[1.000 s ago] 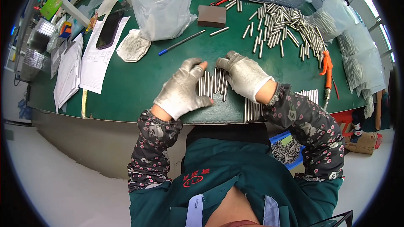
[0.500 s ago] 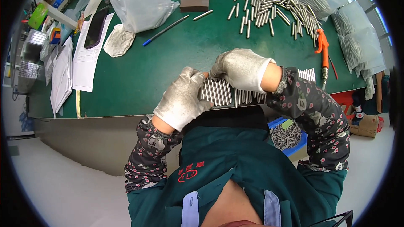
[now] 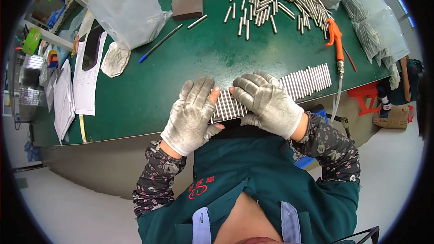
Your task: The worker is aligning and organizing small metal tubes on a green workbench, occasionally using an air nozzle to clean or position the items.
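A row of short, silvery metal pins (image 3: 227,105) lies side by side along the near edge of the green table. My left hand (image 3: 190,113), in a greyish-white glove with bare thumb and index tips, rests at the row's left end, fingers stretched out. My right hand (image 3: 267,101), gloved the same way, lies over the middle of the row with fingers extended and thumb at the near edge. It hides the pins beneath it. Beyond it the row continues as more lined-up pins (image 3: 307,82). Both hands touch the pins; neither grips a single one.
Loose pins (image 3: 262,4) are heaped at the back. An orange air gun (image 3: 335,40) with a hose lies right, near clear bags of pins (image 3: 370,22). A brown block (image 3: 187,8), a pen (image 3: 160,44), a plastic bag (image 3: 124,13) and a phone (image 3: 92,49) lie left.
Both hands have straightened from bent fingers. My right hand has shifted nearer to me along the row, uncovering more pins at its right. The whole view has shifted slightly.
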Demonstrator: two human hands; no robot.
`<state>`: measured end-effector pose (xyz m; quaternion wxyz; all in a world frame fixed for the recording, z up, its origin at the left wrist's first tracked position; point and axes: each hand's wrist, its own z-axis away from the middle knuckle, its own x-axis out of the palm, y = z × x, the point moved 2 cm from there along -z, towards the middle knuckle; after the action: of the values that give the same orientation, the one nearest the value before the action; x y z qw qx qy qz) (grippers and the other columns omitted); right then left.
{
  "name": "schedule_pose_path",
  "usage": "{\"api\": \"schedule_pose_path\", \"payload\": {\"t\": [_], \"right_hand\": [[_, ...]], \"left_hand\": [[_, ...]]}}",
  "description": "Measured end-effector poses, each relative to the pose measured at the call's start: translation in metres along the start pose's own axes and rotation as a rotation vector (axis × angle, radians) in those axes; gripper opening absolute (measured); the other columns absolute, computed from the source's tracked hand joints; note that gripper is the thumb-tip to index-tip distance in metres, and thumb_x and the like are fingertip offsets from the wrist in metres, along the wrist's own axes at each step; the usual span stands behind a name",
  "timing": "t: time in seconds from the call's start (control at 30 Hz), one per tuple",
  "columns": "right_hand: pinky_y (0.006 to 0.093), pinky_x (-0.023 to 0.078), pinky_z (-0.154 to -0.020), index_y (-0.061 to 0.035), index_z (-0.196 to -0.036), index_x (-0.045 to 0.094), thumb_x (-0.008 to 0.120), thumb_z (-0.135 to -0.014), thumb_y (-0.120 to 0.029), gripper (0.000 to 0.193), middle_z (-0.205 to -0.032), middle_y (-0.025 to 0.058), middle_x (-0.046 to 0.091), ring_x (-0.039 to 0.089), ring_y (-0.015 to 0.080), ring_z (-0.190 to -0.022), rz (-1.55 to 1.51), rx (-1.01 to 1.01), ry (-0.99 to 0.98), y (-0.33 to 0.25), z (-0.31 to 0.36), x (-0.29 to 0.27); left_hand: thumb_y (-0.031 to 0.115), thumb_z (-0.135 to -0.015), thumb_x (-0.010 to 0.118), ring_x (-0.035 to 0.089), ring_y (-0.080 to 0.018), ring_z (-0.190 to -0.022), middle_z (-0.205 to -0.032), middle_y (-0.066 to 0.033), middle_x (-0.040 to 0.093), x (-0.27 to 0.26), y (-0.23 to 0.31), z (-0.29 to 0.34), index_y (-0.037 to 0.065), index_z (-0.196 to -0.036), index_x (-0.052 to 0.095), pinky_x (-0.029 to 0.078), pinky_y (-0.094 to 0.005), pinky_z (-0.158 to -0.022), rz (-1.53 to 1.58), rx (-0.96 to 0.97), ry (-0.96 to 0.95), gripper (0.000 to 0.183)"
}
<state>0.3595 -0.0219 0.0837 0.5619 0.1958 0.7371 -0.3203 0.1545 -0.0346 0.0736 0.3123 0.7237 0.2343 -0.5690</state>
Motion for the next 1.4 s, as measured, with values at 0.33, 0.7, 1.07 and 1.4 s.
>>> {"api": "schedule_pose_path", "payload": {"t": [0.33,0.7,1.07,1.4], "right_hand": [[0.0466,0.037,-0.098,-0.0002,-0.12,0.054,0.071,-0.065,-0.044,0.073,-0.113,0.0167,0.056,0.052,0.0339,-0.109,-0.04,0.071,0.082,-0.007,-0.006,0.001],[0.0435,0.035,-0.1,-0.0019,-0.118,0.055,0.07,-0.07,-0.043,0.065,-0.115,0.0125,0.056,0.051,0.0306,-0.11,0.07,0.109,0.065,-0.013,-0.01,-0.001],[0.043,0.044,-0.083,-0.0067,-0.095,0.066,0.065,-0.075,-0.036,0.035,-0.099,0.0098,0.062,0.057,0.0291,-0.097,-0.056,0.033,0.145,-0.008,-0.018,-0.014],[0.0398,0.048,-0.071,-0.0052,-0.082,0.067,0.061,-0.083,-0.022,0.018,-0.079,0.0105,0.064,0.061,0.03,-0.077,-0.509,0.269,0.501,0.013,-0.029,-0.013]], "left_hand": [[0.05,-0.083,0.057,0.042,-0.0377,-0.125,-0.132,-0.0204,0.044,0.004,-0.001,-0.003,0.0,-0.143,0.027,0.03,-0.0513,-0.107,0.034,0.084,0.068,0.083],[0.047,-0.066,0.073,0.032,-0.0388,-0.133,-0.137,-0.0201,0.041,-0.006,-0.003,0.003,0.0,-0.144,0.025,0.019,-0.0518,-0.112,0.089,-0.057,0.206,0.103],[0.048,-0.073,0.066,0.036,-0.0299,-0.133,-0.139,-0.0164,0.042,0.001,0.001,-0.003,0.001,-0.137,0.038,0.015,-0.0526,-0.112,-0.027,-0.08,0.042,0.084],[0.052,-0.081,0.057,0.036,-0.0343,-0.132,-0.14,-0.0178,0.04,0.0,-0.001,-0.002,0.001,-0.139,0.035,0.016,-0.052,-0.112,-0.077,-0.042,0.039,0.081]]}}
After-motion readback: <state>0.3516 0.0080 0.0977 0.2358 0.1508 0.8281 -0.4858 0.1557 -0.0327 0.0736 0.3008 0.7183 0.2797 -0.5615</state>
